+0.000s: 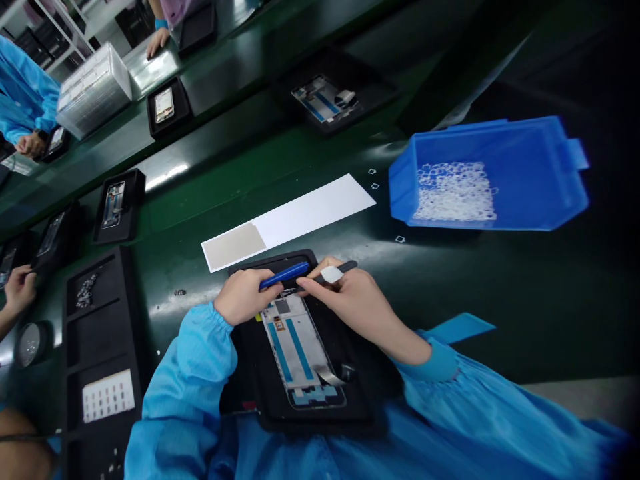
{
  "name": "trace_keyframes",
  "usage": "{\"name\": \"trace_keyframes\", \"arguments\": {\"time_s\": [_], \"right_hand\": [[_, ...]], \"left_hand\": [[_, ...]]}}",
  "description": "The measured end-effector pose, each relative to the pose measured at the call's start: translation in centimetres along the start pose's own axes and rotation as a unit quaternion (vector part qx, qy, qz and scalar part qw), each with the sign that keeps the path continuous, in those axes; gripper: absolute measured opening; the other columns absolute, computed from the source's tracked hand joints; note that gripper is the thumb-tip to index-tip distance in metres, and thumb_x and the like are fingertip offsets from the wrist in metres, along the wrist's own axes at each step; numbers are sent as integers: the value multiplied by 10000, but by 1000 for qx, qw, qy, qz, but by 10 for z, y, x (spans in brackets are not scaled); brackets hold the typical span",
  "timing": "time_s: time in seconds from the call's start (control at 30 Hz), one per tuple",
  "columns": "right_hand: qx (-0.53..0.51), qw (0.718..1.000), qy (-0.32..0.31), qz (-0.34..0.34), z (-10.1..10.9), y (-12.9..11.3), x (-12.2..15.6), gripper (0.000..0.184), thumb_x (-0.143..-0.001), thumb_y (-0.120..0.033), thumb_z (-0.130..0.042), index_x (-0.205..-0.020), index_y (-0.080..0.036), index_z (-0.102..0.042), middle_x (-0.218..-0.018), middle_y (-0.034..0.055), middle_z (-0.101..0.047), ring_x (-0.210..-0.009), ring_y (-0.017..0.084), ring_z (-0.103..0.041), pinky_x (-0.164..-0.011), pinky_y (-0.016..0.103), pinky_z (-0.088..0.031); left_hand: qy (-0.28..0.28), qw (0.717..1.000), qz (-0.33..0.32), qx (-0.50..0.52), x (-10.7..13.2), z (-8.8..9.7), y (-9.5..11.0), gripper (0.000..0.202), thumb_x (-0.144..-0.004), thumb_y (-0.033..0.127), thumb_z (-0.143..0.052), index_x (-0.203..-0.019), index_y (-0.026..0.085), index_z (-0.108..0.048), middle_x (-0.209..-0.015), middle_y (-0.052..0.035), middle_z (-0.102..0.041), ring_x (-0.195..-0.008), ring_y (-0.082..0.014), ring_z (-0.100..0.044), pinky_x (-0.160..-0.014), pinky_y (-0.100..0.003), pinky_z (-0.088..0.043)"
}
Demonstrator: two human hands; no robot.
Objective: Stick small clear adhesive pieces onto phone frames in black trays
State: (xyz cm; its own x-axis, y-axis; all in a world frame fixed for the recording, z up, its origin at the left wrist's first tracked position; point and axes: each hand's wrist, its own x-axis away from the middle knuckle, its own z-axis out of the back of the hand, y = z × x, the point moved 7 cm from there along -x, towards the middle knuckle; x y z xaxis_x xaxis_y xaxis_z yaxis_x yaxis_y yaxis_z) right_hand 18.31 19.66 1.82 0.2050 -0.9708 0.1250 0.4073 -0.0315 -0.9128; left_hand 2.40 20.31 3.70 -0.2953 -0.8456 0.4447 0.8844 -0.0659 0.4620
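A phone frame [300,340], grey with blue adhesive strips, lies in a black tray [345,407] in front of me. My left hand [247,293] is at the frame's far end, closed around a blue pen-like tool [285,275]. Close beside it, my right hand [350,293] grips a slim dark tool [347,266] with a white patch on it. Both hands meet over the top edge of the frame, and the tool tips there are too small to make out. A flex cable [330,377] curls up at the near end.
At right stands a blue bin [530,180] of small white rings; a few similar rings [375,186] lie beside it. A white sheet [315,210] lies beyond my tray. Left is a compartment tray [95,340] with small parts. Co-workers' hands [20,290] and several phone trays line the conveyor.
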Motion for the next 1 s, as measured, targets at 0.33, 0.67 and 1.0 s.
{"name": "trace_keyframes", "arguments": {"time_s": [0.33, 0.67, 1.0], "right_hand": [[-4, 1000, 16, 8, 1, -3, 1, 263, -848, -400, -607, -664, -220, -554, -529, -15, -575, -471, 170, -562, -427, 276, -368], [-43, 997, 44, 48, 4, -2, 9, 265, -860, -430, -603, -705, -219, -562, -673, 13, -609, -603, 189, -627, -515, 286, -431], [45, 993, 44, 99, 1, -12, 13, 269, -877, -454, -566, -730, -229, -551, -631, 2, -607, -503, 162, -542, -504, 295, -375]], "left_hand": [[-2, 998, 30, -56, 3, -2, 4, 194, -868, 372, -557, -955, 255, -685, -795, 0, -702, -737, -197, -643, -649, -264, -441], [-15, 995, 42, -92, 4, -2, 8, 194, -886, 368, -544, -995, 275, -675, -897, -21, -727, -871, -247, -675, -726, -305, -482], [-14, 995, 46, -85, 3, 0, 7, 180, -875, 375, -560, -943, 257, -677, -842, -24, -715, -811, -229, -666, -696, -283, -463]]}}
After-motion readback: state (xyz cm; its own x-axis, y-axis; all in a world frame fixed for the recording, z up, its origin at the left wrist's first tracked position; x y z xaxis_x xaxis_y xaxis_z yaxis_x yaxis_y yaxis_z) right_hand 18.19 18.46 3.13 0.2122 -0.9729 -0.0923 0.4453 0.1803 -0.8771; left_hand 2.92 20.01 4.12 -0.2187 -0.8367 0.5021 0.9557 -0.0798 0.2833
